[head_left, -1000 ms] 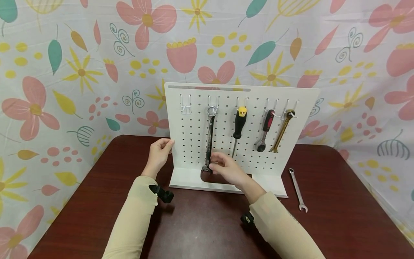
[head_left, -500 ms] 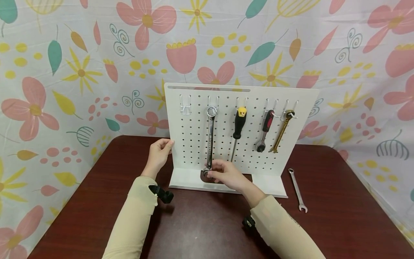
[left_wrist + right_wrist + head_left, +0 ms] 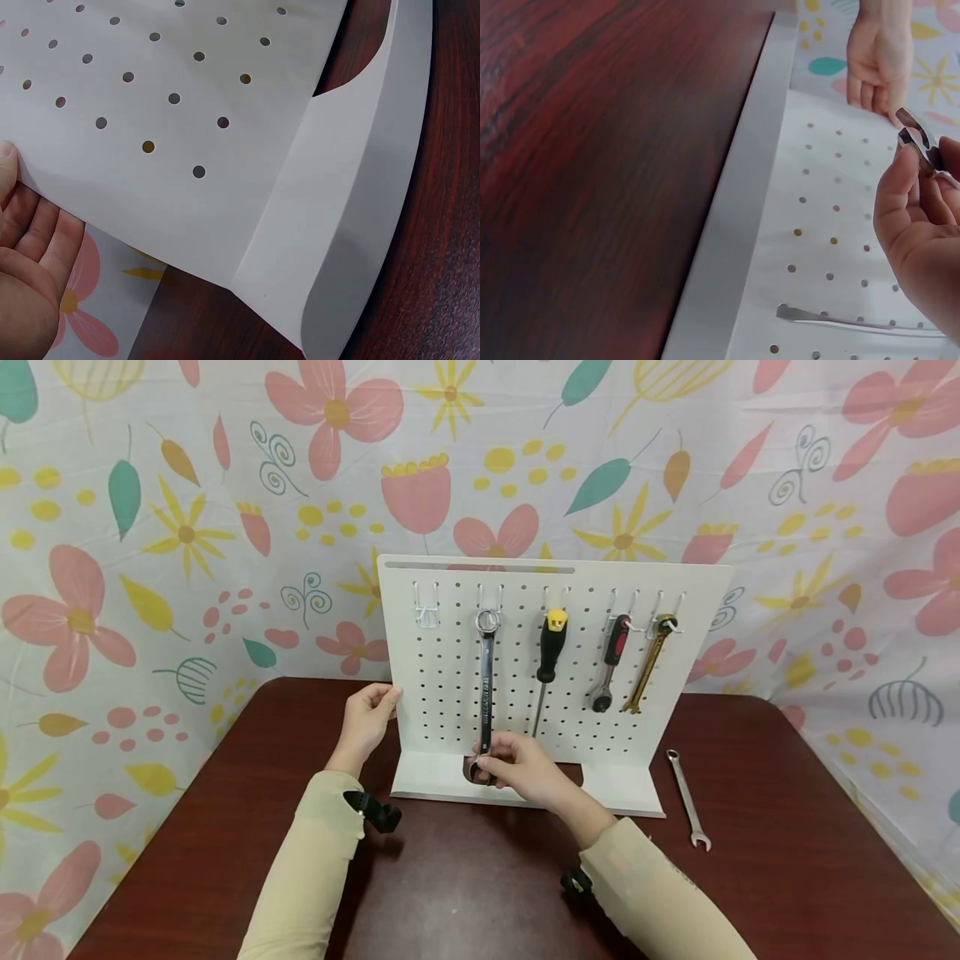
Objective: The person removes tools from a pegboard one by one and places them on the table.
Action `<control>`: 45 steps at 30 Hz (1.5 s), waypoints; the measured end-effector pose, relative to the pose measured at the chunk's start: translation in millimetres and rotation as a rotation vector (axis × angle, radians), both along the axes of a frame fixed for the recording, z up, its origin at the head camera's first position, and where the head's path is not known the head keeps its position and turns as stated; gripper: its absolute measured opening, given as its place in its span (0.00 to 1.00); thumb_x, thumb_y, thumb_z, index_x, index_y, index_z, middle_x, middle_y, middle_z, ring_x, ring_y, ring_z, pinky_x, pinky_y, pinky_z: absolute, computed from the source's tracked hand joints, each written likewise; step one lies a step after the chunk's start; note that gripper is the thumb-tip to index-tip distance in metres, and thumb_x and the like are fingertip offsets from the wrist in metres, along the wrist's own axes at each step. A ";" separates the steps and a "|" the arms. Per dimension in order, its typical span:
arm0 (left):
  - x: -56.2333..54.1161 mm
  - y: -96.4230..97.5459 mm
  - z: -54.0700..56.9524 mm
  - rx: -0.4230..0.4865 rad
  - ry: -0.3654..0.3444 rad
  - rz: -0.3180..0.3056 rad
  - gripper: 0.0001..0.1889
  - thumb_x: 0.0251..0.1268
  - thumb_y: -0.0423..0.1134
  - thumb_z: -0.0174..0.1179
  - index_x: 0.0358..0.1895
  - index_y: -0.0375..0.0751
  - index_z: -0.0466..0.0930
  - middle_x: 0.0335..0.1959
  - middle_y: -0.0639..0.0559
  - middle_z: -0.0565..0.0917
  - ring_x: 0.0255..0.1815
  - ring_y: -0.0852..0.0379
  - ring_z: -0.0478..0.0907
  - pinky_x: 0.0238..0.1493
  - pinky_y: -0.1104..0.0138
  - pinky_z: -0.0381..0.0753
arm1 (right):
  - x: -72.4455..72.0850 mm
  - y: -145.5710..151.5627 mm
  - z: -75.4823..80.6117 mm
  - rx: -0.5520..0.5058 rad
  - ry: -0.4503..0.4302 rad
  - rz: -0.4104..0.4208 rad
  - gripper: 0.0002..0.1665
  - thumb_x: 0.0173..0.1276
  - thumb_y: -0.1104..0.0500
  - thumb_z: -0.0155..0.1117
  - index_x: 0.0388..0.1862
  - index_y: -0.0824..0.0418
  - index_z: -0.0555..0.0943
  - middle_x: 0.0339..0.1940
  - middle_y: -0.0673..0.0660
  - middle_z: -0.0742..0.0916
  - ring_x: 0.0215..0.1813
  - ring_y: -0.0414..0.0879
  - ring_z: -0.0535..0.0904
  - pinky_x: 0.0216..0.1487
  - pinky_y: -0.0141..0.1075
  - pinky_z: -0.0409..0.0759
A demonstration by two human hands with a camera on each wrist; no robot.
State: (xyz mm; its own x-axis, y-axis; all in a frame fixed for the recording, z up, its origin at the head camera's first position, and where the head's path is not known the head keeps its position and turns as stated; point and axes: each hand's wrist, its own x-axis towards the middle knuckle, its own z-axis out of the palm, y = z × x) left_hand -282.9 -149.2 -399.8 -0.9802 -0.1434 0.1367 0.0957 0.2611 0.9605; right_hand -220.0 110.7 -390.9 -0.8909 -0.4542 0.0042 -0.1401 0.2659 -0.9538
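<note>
A long chrome combination wrench [image 3: 487, 693] hangs by its ring end from a hook on the white pegboard [image 3: 409, 727]. My right hand [image 3: 528, 770] pinches it near the open-jaw lower end, between thumb and fingers. In the right wrist view that open end [image 3: 922, 146] sticks out past the thumb, tilted away from the board. My left hand [image 3: 367, 720] holds the pegboard's left edge. The left wrist view shows the thumb in front of the panel and the fingers [image 3: 46, 232] behind its edge.
Right of the wrench hang a black-and-yellow screwdriver [image 3: 552, 647], a red-and-black ratchet [image 3: 611, 662] and a gold wrench [image 3: 649, 664]. An unused hook [image 3: 427, 617] is at the upper left. A smaller wrench [image 3: 687, 802] lies on the dark wooden table [image 3: 772, 827], right of the board.
My right hand has moved down a little, and the wrench's lower end has come lower and outward from the board with it. The left hand stays at the edge.
</note>
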 end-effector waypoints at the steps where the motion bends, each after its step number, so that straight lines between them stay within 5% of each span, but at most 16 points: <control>1: 0.2 -0.1 0.0 0.003 -0.001 0.000 0.18 0.69 0.49 0.55 0.45 0.35 0.79 0.34 0.46 0.77 0.41 0.50 0.78 0.55 0.52 0.80 | 1.1 -0.5 0.4 0.001 0.007 0.000 0.15 0.68 0.62 0.60 0.49 0.71 0.77 0.35 0.61 0.86 0.34 0.43 0.80 0.31 0.31 0.81; 15: 0.6 -0.1 0.2 0.003 0.003 -0.007 0.19 0.68 0.51 0.55 0.46 0.36 0.79 0.36 0.45 0.78 0.45 0.47 0.78 0.54 0.56 0.81 | 16.6 -1.4 8.9 -0.013 0.108 0.026 0.16 0.70 0.61 0.59 0.51 0.72 0.76 0.44 0.66 0.86 0.37 0.43 0.83 0.38 0.34 0.85; 45: 2.0 0.3 1.4 0.007 0.012 -0.005 0.19 0.68 0.50 0.55 0.46 0.36 0.79 0.36 0.43 0.78 0.43 0.47 0.78 0.54 0.53 0.80 | 48.9 19.3 24.2 0.017 0.276 -0.005 0.09 0.70 0.58 0.59 0.44 0.61 0.81 0.43 0.59 0.88 0.43 0.41 0.84 0.43 0.30 0.81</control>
State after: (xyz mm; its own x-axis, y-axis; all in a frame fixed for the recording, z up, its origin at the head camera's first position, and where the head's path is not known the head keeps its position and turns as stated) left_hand -280.9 -148.9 -398.4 -0.9791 -0.1394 0.1479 0.1090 0.2541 0.9610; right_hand -171.1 130.0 -366.7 -0.8592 -0.4522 0.2395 -0.3928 0.2829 -0.8750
